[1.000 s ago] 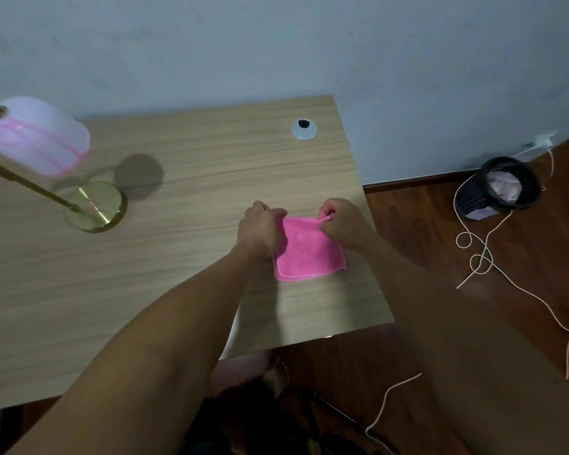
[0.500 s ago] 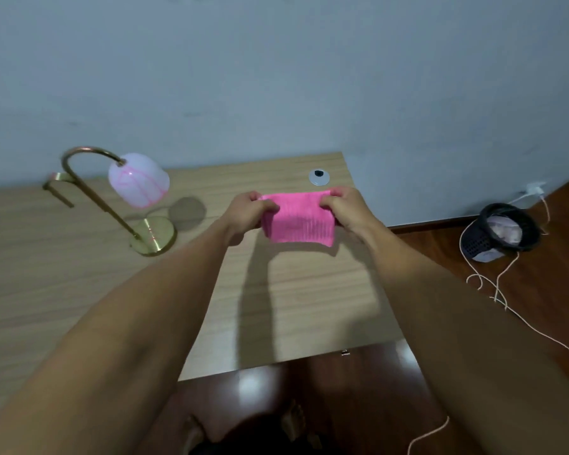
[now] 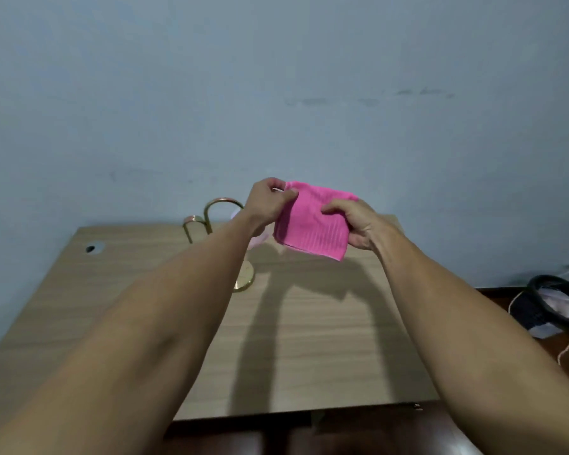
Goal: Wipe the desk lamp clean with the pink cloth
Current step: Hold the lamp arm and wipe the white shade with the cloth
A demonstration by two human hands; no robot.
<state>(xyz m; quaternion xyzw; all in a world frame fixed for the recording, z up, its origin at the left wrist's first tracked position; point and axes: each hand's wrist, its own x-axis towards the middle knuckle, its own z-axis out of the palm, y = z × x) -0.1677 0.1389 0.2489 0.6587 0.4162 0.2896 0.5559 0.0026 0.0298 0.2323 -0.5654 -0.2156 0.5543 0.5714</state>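
Observation:
The pink cloth is held up in the air above the wooden desk, in front of the wall. My left hand pinches its upper left corner. My right hand grips its right side, thumb on the front. The desk lamp stands behind my left forearm: its curved brass neck shows at the left, its round brass base peeks out below the arm, and the pale shade is mostly hidden behind my left wrist.
A round cable hole sits near the desk's far left corner. A dark waste basket with a pale liner stands on the wooden floor at the right, with a white cord beside it. A grey wall rises just behind the desk.
Both hands lifted the cloth off the desk and raised it higher. The view tilted up toward the wall, and the lamp now lies behind my left arm.

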